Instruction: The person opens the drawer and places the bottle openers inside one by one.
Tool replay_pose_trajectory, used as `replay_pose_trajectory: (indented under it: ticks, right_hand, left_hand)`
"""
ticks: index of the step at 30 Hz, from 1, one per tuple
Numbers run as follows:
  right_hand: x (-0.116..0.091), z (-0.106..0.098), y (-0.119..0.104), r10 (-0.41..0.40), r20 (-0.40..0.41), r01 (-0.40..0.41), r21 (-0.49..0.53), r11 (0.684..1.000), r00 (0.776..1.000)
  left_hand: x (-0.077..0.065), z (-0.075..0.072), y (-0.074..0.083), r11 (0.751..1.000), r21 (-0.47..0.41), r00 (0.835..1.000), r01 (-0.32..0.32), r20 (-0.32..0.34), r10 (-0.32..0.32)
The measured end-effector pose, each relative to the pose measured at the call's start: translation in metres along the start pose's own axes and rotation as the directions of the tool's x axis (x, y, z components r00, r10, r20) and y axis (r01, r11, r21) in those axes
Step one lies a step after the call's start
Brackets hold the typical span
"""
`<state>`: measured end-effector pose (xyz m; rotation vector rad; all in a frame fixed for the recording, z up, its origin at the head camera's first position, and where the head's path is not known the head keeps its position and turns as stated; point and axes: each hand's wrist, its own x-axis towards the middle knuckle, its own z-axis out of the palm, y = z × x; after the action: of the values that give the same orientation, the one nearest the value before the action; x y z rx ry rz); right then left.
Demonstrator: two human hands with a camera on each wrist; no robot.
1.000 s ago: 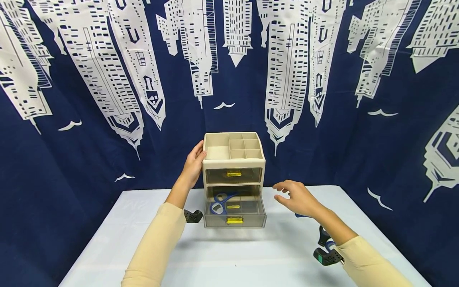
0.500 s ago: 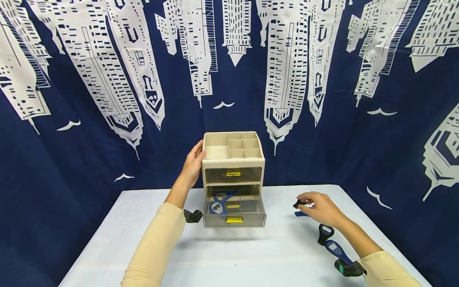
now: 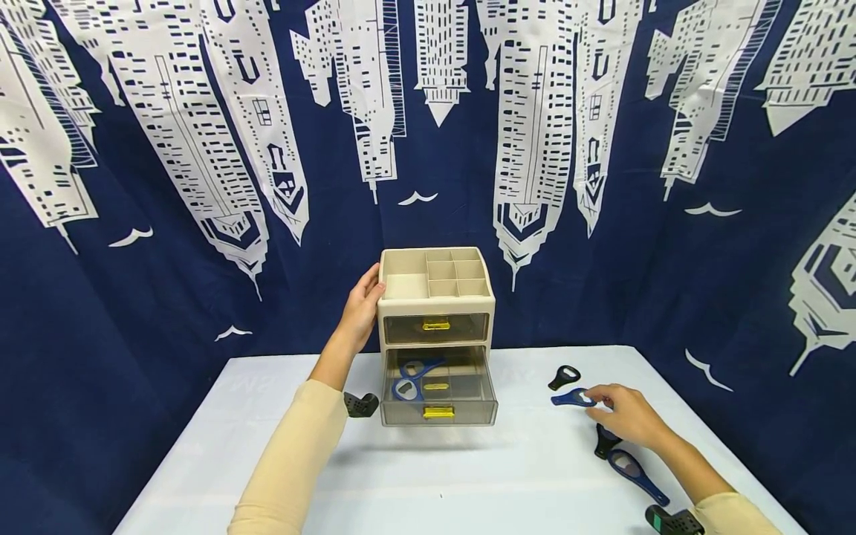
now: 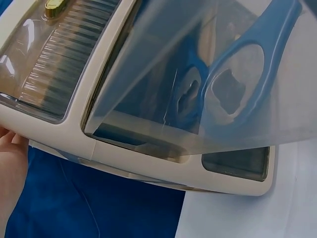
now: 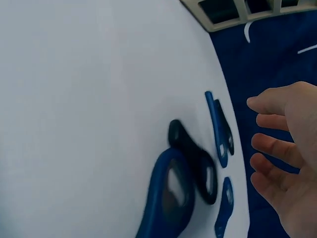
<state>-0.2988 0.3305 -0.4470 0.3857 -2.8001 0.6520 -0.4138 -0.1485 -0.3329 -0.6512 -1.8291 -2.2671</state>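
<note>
My left hand rests against the left side of a cream drawer organizer; only part of that hand shows in the left wrist view. The organizer's clear lower drawer is pulled out. Inside are two blue magnifying glasses, lying across each other. On the right, my right hand hovers by a small blue magnifying glass, hiding part of it in the head view. In the right wrist view, the hand has loosely bent fingers with nothing between them.
Around the right hand lie a small black magnifying glass, a larger black one and a long blue one. Another blue magnifying glass appears in the right wrist view. A navy skyline-printed cloth hangs behind the white table.
My right hand has moved right and toward me, from beside the drawer past the small black magnifying glass, uncovering it and more of the small blue one. My left hand has stayed put.
</note>
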Motion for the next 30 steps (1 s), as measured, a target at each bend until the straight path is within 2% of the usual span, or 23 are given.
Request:
replay_pose_trajectory:
  ticks: [8, 15, 18, 26, 30]
  right_hand:
    - [-0.01, 0.016, 0.024, 0.098, 0.06, -0.093, -0.092, 0.991, 0.993]
    - [-0.01, 0.028, 0.024, 0.114, 0.006, -0.112, -0.123, 0.986, 0.993]
    - [-0.011, 0.029, 0.023, 0.134, -0.009, -0.134, -0.103, 0.986, 0.991]
    - [-0.011, 0.032, 0.027, 0.234, -0.051, -0.233, 0.031, 0.972, 0.971]
    - [-0.012, 0.035, 0.023, 0.243, -0.085, -0.239, 0.049, 0.97, 0.966]
  left_hand:
    - [0.001, 0.002, -0.002, 1.0, -0.006, 1.0, -0.009, 0.007, 0.009]
    - [0.0, 0.001, -0.001, 1.0, 0.003, 1.0, 0.004, -0.016, -0.004]
    - [0.0, 0.001, -0.002, 1.0, 0.003, 1.0, 0.005, -0.014, -0.005]
    - [0.0, 0.002, -0.001, 1.0, -0.016, 1.0, -0.006, 0.005, 0.006]
    - [0.0, 0.001, -0.002, 1.0, -0.019, 1.0, 0.002, 0.0, -0.002]
